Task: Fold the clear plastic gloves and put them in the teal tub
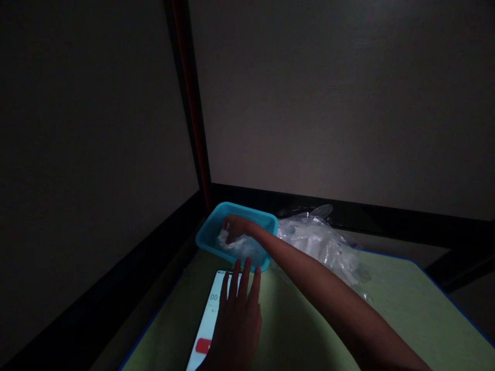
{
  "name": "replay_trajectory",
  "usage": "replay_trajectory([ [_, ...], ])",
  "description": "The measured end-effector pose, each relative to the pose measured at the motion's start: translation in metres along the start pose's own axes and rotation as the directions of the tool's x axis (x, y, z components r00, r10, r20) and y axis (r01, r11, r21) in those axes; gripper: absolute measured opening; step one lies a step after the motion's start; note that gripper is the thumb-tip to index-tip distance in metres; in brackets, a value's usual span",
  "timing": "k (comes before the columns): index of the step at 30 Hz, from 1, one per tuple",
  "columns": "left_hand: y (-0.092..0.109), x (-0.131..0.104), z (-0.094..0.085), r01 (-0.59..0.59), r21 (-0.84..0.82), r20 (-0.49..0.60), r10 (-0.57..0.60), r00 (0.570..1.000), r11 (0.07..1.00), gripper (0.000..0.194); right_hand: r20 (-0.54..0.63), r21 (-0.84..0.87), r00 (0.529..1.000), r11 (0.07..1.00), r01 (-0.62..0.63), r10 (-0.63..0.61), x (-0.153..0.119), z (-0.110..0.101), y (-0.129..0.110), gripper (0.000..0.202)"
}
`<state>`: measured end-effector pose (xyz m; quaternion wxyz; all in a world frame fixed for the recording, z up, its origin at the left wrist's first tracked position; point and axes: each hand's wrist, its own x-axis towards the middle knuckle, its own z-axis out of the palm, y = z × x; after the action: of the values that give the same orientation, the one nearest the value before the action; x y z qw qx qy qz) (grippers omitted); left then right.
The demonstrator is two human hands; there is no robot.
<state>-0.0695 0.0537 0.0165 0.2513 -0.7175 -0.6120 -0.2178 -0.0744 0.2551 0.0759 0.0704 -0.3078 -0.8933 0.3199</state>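
Crumpled plastic film [244, 248], thin and whitish, lies inside a turquoise plastic basin [219, 252], partly gathered in the person's right hand [235, 226]. That hand reaches down into the basin with its fingers curled closed on the film, and a small pale bit pokes up by the fingertips; the dimness hides exactly how they pinch it. The bare forearm crosses above the near right corner of the rim.

Nearer to me, the left hand [237, 314] is flat, palm down, fingers straight and slightly parted, the tips close to the basin's near side. It covers part of a lit smartphone [207, 322] showing zeros and a red button; I can't tell whether hand and phone touch.

Right beside the basin sits a heap of clear plastic bags [323, 245]. Everything rests on a green tabletop [402, 304] edged in blue, pushed toward a shadowy corner with a reddish-brown post [189, 93] between grey walls [340, 103].
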Motion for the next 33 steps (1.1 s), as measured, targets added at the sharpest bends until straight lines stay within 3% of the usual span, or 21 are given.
replay_trajectory([
  [3,-0.001,0.0,-0.001,0.002,-0.001,0.001,-0.002,1.0,1.0,0.056,0.092,-0.081,0.992,0.994,-0.074,0.082,-0.002,0.003,-0.006,0.03],
  [7,0.0,-0.002,-0.001,0.013,-0.009,0.008,-0.013,1.0,1.0,0.056,0.103,-0.149,0.989,0.984,-0.093,0.109,-0.006,0.001,-0.013,0.029],
  [18,0.001,-0.002,0.0,0.026,-0.054,0.056,-0.022,0.998,0.998,0.059,-0.029,-0.237,0.995,0.966,-0.101,0.096,-0.008,-0.008,-0.014,0.03],
  [26,0.001,-0.002,0.0,0.03,-0.061,0.077,-0.026,0.997,0.998,0.059,-0.009,-0.165,0.999,0.985,-0.053,0.052,-0.008,-0.003,-0.015,0.03],
  [33,0.0,0.0,-0.002,0.019,-0.081,0.097,-0.011,0.995,0.997,0.062,-0.126,-0.041,0.991,0.998,0.037,-0.042,-0.033,-0.029,-0.024,0.019],
])
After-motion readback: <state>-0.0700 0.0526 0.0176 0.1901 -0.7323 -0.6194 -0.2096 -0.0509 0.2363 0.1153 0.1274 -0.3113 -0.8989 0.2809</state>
